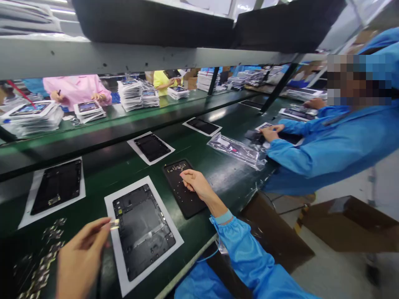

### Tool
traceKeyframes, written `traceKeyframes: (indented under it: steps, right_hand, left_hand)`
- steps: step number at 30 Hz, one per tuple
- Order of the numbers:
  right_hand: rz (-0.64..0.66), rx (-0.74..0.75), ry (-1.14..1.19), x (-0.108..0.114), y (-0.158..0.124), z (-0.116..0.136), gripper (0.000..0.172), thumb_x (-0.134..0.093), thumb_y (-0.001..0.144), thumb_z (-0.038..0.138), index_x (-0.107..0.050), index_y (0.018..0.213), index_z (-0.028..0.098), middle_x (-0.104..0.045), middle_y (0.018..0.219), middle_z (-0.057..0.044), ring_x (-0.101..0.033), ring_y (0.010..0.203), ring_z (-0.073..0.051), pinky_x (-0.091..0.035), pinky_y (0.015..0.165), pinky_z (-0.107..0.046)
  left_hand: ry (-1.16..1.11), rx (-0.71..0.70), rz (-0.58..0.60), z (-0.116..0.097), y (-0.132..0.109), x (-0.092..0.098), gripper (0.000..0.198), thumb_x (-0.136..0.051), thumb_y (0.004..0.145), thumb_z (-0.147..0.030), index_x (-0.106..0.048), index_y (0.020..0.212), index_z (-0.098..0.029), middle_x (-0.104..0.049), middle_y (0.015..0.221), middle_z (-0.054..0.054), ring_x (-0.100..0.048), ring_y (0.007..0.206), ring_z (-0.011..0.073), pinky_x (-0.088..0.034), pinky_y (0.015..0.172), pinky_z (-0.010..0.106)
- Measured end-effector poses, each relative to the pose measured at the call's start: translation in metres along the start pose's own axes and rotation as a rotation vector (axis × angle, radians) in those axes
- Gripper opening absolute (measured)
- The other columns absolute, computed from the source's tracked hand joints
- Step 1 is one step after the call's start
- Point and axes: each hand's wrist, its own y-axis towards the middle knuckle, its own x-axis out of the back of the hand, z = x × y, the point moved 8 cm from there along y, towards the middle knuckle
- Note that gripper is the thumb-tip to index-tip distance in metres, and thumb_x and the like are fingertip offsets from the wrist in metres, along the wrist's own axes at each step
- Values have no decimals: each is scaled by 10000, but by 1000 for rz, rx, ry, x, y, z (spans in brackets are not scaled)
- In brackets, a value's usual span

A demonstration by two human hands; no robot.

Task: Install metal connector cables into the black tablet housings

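Note:
My left hand point(81, 257) pinches a small silvery metal part point(114, 224) at the left edge of a white sheet point(116, 251). On that sheet lies an open black tablet housing point(142, 230). My right hand point(195, 182) rests with fingers curled on a black flat panel point(182, 195) to the right of the sheet; I cannot tell whether it holds anything small.
Several small metal parts point(40, 265) lie scattered at the near left. More housings on white sheets point(57, 187) point(151, 147) point(202, 126) ride the green belt. A clear plastic bag point(238, 150) lies right. A blue-sleeved co-worker point(327, 145) works beside me; people sit behind stacks point(131, 94).

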Motion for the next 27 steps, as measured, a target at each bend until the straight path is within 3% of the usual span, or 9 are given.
traceKeyframes:
  steps: [2, 4, 7, 11, 15, 18, 22, 24, 27]
  right_hand:
    - [53, 11, -12, -25, -10, 5, 303, -704, 727, 431, -576, 812, 170, -529, 505, 70, -331, 374, -43, -180, 375, -199]
    - [137, 27, -24, -54, -21, 10, 298, -689, 755, 443, -592, 829, 171, -525, 512, 64, -336, 397, -54, -183, 381, -207]
    - [270, 47, -28, -92, -36, 14, 307, -667, 787, 467, -597, 850, 175, -514, 521, 59, -327, 410, -61, -193, 387, -217]
    - [367, 43, -34, -121, -45, 12, 334, -657, 793, 501, -591, 858, 179, -507, 526, 58, -348, 427, -70, -231, 403, -219]
    - [410, 53, -99, -134, -47, 6, 294, -636, 817, 468, -591, 859, 180, -503, 541, 54, -405, 472, -88, -288, 451, -226]
    - [414, 84, -196, -136, -48, 4, 218, -586, 868, 400, -591, 872, 182, -519, 575, 42, -461, 518, -106, -353, 510, -239]
    - [463, 320, -529, -140, -56, 20, 114, -607, 883, 309, -635, 895, 199, -629, 797, -19, -556, 811, -173, -438, 745, -308]
    - [489, 444, -699, -143, -61, 29, 54, -642, 871, 262, -656, 879, 211, -640, 880, -35, -537, 945, -201, -403, 863, -355]
    - [473, 514, -830, -145, -62, 34, 74, -614, 890, 206, -676, 849, 207, -635, 897, -52, -533, 979, -212, -355, 895, -386]
  left_hand:
    - [-77, -4, 138, -11, -3, -34, 370, -665, 664, -504, -743, 849, -194, -723, 724, 65, -623, 567, 203, -488, 524, 295]
    - [-119, -50, 194, -24, -5, -58, 307, -642, 664, -446, -746, 788, -185, -701, 686, 64, -596, 557, 190, -467, 533, 291]
    - [-157, -114, 213, -36, -5, -77, 246, -616, 694, -385, -742, 761, -184, -683, 702, 58, -577, 582, 175, -446, 564, 283]
    - [-214, -113, 268, -35, -5, -82, 258, -583, 753, -391, -721, 737, -174, -644, 667, 36, -533, 539, 144, -407, 543, 260]
    - [-332, 50, 377, -23, -5, -87, 322, -624, 702, -458, -696, 738, -146, -545, 509, -2, -468, 463, 126, -326, 457, 232]
    - [-387, 134, 396, -16, -5, -89, 347, -665, 657, -483, -679, 713, -141, -521, 485, -13, -443, 454, 111, -290, 441, 215]
    - [-428, 136, 328, -11, -1, -86, 357, -682, 645, -493, -682, 696, -140, -525, 486, -14, -450, 455, 108, -315, 451, 217]
    - [-442, 104, 300, -10, 0, -86, 342, -680, 663, -478, -689, 714, -139, -562, 517, -1, -484, 479, 118, -361, 475, 224]
    - [-415, 36, 260, -11, -1, -85, 293, -668, 705, -433, -701, 751, -145, -630, 598, 23, -537, 533, 138, -417, 521, 238]
